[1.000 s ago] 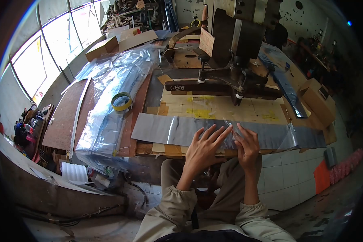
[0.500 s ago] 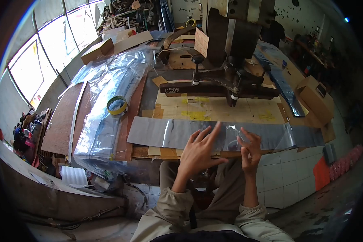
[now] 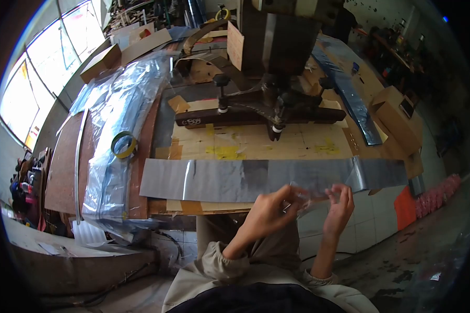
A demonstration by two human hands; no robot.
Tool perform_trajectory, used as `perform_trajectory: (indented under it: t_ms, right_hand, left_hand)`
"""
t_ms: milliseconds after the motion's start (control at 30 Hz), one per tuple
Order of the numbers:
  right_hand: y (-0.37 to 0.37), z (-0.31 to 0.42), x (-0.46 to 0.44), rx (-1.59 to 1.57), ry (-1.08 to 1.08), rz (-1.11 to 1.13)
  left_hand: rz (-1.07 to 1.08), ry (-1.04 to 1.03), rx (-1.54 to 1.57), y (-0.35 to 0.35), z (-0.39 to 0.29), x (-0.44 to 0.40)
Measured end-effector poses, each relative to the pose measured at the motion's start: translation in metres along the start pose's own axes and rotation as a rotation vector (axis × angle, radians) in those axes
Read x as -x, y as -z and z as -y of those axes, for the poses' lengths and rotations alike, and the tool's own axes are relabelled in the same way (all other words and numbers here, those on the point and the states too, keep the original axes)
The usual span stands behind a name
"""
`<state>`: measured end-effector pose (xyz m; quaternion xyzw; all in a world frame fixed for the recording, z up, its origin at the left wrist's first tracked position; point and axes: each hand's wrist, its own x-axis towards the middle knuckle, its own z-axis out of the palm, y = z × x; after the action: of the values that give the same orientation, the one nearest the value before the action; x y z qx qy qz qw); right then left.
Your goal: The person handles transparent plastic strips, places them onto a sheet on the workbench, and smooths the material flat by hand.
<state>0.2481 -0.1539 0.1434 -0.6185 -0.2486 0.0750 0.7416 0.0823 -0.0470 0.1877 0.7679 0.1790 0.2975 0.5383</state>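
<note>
A thin, clear piece of plastic film (image 3: 310, 200) stretches between my hands; its outline is hard to make out. My left hand (image 3: 271, 211) is closed, fingers curled and pinching the film's left side. On the other side, my right hand (image 3: 340, 208) pinches the film between thumb and fingers. Just beyond both hands, a long grey plastic strip (image 3: 219, 180) lies flat along the front edge of the work table. Behind it stands a dark metal press (image 3: 279, 104) with a horizontal bar over a board marked with yellow tape.
To the left lie a stack of clear bluish plastic sheets (image 3: 109, 177) and a roll of tape (image 3: 124, 145). An open cardboard box (image 3: 397, 117) and a shiny plastic strip (image 3: 350, 99) sit on the right. Another person (image 3: 344, 23) stands at the back.
My left hand has gone from spread fingers to a curled pinch and moved right and down. My right hand has shifted slightly right and lower. The head view has moved too.
</note>
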Motion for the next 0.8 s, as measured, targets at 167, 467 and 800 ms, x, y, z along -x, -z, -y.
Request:
perform_trajectory:
  t_ms: [167, 467, 800]
  right_hand:
    - [0.006, 0.038, -0.004, -0.285, -0.224, 0.51]
    - [-0.047, 0.087, 0.014, -0.238, -0.115, 0.708]
    - [-0.057, 0.098, 0.027, -0.294, -0.04, 0.779]
  left_hand:
    - [-0.012, -0.18, -0.182, 0.004, 0.001, 0.03]
    - [-0.345, -0.074, 0.489, 0.023, -0.023, 0.03]
    - [-0.495, -0.16, 0.297, 0.044, -0.047, 0.04]
